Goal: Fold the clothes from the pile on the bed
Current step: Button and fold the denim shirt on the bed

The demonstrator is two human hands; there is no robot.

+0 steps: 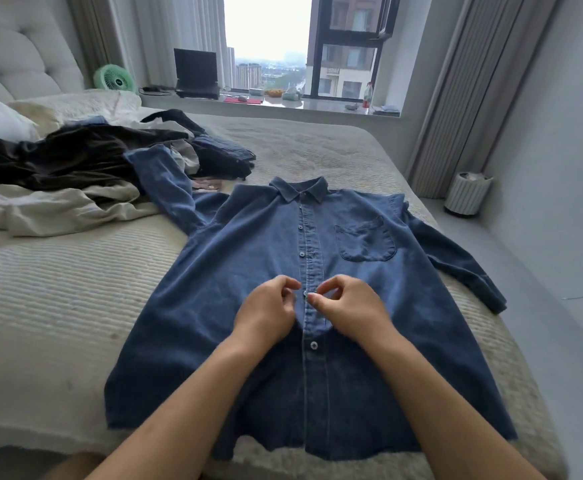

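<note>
Two bare arms seen reaching from near edge toward far side, drawn closer together near hands. Left hand (266, 306) placed palm down, knuckles up, fingers curled in, thumb and first finger tips brought together at right side of hand. Right hand (347, 304) placed just beside it, fingers curled, thumb and first finger tips pressed together in pinch. Small gap left between two hands. Wrists bent slightly down.

We see a matt blue denim-like cloth shirt (248, 271) on the bed's ribbed, cream woven cover (58, 289); beyond the shirt, a glossy windowsill (318, 106).
</note>
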